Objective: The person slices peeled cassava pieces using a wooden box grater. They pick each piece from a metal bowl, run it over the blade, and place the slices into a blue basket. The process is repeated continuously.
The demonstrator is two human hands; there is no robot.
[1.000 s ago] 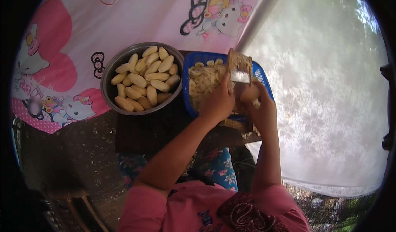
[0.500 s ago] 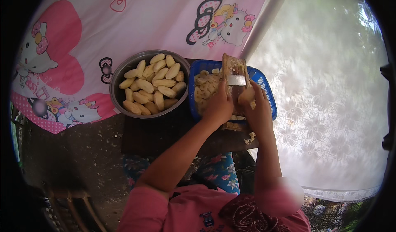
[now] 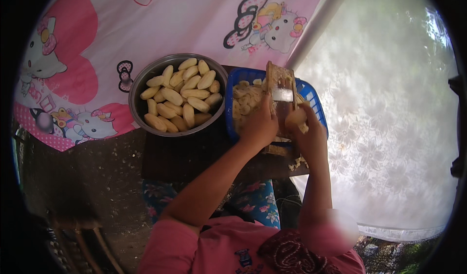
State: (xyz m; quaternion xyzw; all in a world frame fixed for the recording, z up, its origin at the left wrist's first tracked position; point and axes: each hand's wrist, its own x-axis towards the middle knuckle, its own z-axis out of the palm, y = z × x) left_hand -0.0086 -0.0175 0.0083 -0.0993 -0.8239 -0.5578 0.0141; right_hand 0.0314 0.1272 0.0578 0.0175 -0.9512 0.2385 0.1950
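Observation:
A wooden slicer board (image 3: 279, 82) with a metal blade (image 3: 282, 95) across it leans over a blue plastic basket (image 3: 318, 109). My left hand (image 3: 260, 127) grips the board's left edge. In my right hand (image 3: 313, 133) is a peeled banana (image 3: 296, 118), held against the board just below the blade. Banana slices (image 3: 244, 100) lie heaped in the basket, partly hidden by the board and my left hand. To the left stands a round metal basin (image 3: 137, 116) full of peeled bananas (image 3: 171, 96).
Basin and basket rest on a dark wooden table (image 3: 180, 159), with pale banana scraps (image 3: 297, 164) near its front right edge. A pink printed cloth (image 3: 185, 21) hangs behind; a white lace curtain (image 3: 374, 128) hangs at the right. At lower left are wooden slats (image 3: 87, 242).
My right hand has moved slightly down and to the right along the board with the banana. My left hand keeps its grip. The whole view has shifted a little.

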